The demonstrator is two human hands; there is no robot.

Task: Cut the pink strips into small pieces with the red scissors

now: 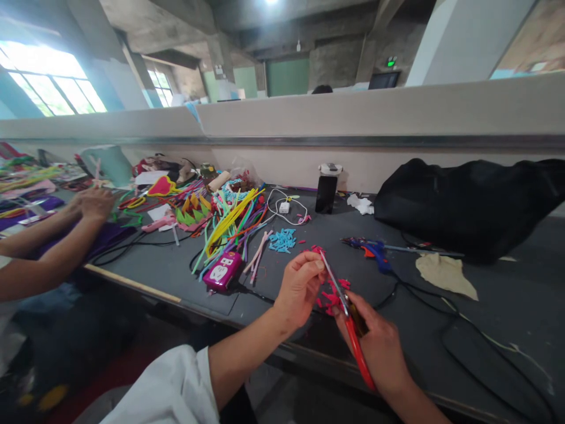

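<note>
My right hand [382, 344] is closed around the red-handled scissors [358, 356], their blades pointing up and left. Beside the blade tips, my left hand [303, 285] pinches with thumb and fingers. What sits in that pinch is too small to make out; a pink bit [316, 249] shows just behind the fingertips. Short pink cut pieces [329, 300] lie scattered on the dark table [265, 297] behind and between my hands. A pile of short blue pieces [282, 240] lies farther back to the left.
Long fuzzy pipe cleaners [232, 221] are heaped left of centre, behind a purple box [223, 272]. On the right are a blue glue gun [377, 253] with its cable and a black bag [463, 203]. A phone [325, 191] stands upright. Another person's hands [95, 203] work at left.
</note>
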